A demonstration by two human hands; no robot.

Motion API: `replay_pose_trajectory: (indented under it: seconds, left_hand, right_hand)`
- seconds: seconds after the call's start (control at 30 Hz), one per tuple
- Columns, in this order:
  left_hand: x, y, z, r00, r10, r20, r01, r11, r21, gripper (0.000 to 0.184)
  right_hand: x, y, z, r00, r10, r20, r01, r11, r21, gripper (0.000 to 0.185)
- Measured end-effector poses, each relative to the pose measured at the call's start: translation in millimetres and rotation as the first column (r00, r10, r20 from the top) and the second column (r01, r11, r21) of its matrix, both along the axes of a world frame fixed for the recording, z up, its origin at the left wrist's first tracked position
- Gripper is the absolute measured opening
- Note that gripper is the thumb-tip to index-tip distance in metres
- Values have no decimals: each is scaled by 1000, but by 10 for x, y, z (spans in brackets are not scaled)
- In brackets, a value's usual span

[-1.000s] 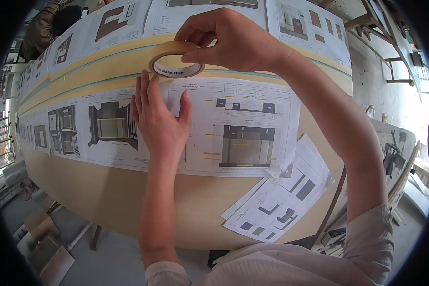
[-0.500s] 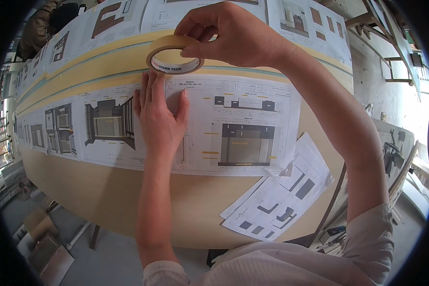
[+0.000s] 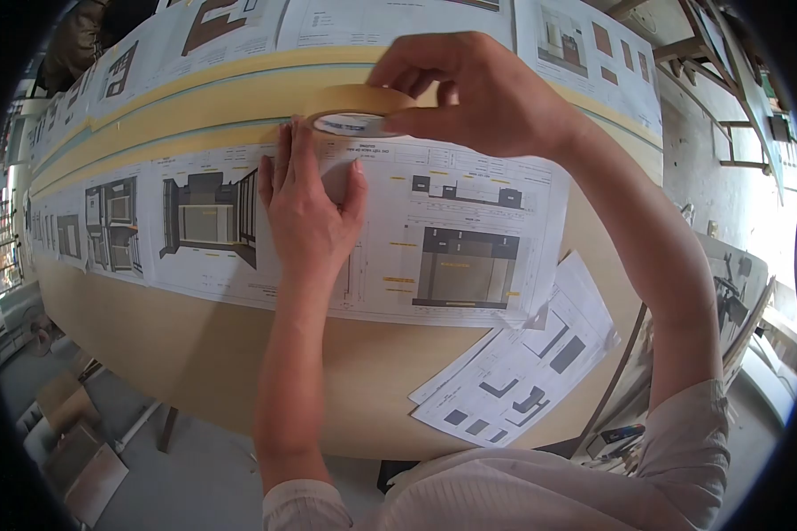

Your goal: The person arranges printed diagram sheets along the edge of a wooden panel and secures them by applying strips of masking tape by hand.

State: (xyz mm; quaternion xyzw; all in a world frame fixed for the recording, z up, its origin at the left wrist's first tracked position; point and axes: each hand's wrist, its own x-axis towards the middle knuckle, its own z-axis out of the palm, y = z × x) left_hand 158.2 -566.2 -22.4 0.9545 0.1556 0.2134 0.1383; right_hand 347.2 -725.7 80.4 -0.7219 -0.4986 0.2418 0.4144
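My right hand (image 3: 483,93) grips a roll of yellowish masking tape (image 3: 354,99) by its right side, above the upper edge of a printed drawing sheet (image 3: 376,221). The roll is tilted and slightly blurred, with lettering on its inner face. My left hand (image 3: 312,199) lies on the sheets with its fingers spread and pointing up; its fingertips are close to the left side of the roll. Strips of yellow tape (image 3: 186,106) run across the board between the two rows of sheets. Whether a tape end reaches my left fingertips is hard to see.
Two loose printed sheets (image 3: 514,372) overlap near the front right of the table (image 3: 212,372). Part of another person (image 3: 75,44) in a brown sleeve shows at the far left. Wooden frames (image 3: 726,88) stand at the right, and boards (image 3: 88,469) lie at lower left.
The roll and my right hand have shifted to the right and slightly down, and the roll is tilted flatter. My left hand has moved slightly to the right with its fingers still spread.
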Motion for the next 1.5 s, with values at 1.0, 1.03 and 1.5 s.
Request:
replay_pose_trajectory:
  seconds: [1.0, 1.03, 1.5]
  left_hand:
    - [28, -25, 19, 1000, 5, -27, -3, 998, 59, 66]
    - [28, -36, 21, 1000, 4, -25, -3, 998, 56, 66]
    - [30, -41, 58, 996, 5, -87, 5, 994, 111, 63]
  right_hand:
    - [21, -1307, 121, 982, -56, 179, 67, 996, -58, 32]
    - [6, -1343, 155, 989, -59, 137, 79, 986, -145, 33]
    - [22, -1736, 124, 832, 49, 552, -61, 998, 4, 36]
